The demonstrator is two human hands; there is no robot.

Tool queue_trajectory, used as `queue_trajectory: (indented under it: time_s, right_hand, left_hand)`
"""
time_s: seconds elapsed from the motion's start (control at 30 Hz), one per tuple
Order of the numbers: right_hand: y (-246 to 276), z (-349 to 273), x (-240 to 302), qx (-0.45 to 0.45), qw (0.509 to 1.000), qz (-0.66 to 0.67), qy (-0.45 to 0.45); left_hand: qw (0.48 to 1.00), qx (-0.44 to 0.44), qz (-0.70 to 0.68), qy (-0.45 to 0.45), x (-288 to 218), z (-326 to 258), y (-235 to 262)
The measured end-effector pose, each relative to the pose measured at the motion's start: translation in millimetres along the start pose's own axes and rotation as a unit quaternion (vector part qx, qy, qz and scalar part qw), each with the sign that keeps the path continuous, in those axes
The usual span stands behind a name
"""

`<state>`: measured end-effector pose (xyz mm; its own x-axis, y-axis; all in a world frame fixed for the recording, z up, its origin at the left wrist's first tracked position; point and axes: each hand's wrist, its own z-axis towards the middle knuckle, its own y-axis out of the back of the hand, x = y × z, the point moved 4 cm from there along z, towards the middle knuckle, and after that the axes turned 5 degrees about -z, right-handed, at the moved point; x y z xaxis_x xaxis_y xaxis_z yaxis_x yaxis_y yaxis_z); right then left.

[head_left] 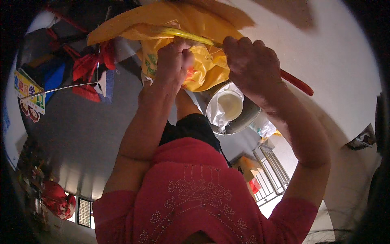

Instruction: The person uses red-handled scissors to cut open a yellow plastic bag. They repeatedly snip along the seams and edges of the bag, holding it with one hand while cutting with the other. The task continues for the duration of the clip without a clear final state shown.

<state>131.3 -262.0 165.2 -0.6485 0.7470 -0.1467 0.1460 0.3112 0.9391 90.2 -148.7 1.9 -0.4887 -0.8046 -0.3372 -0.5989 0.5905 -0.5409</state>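
Observation:
Both of my hands are raised at the top of the view, close to a wall. My left hand is a closed fist on a crumpled yellow plastic bag with green and red print. Along the top of that fist runs a slim bright-yellow strip. My right hand is wrapped round a long slim tool. Its red handle sticks out to the right; the strip seems to be its other end, though my fingers hide the join. The tool's kind cannot be made out.
Below the bag stands a round metal basin holding a white bag and a pale bowl. A pale wall rises on the right. Red cloth and a metal rod are at left. A cardboard box lies near a metal rack.

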Motion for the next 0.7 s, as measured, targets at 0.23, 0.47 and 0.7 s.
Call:
queue_trajectory:
  time_s: [0.23, 0.47, 0.7]
  right_hand:
    - [-9, 11, 7, 0.022, 0.999, -0.015, -0.023]
    - [-24, -58, -41, 0.104, 0.984, 0.008, -0.147]
    - [-9, -49, -42, 0.014, 0.974, 0.094, -0.204]
  left_hand:
    - [0.995, 0.007, 0.078, -0.059, 6, 8, 9]
    - [0.869, 0.061, 0.429, -0.24, -22, 10, 28]
    - [0.938, 0.051, 0.284, -0.19, -13, -1, 25]
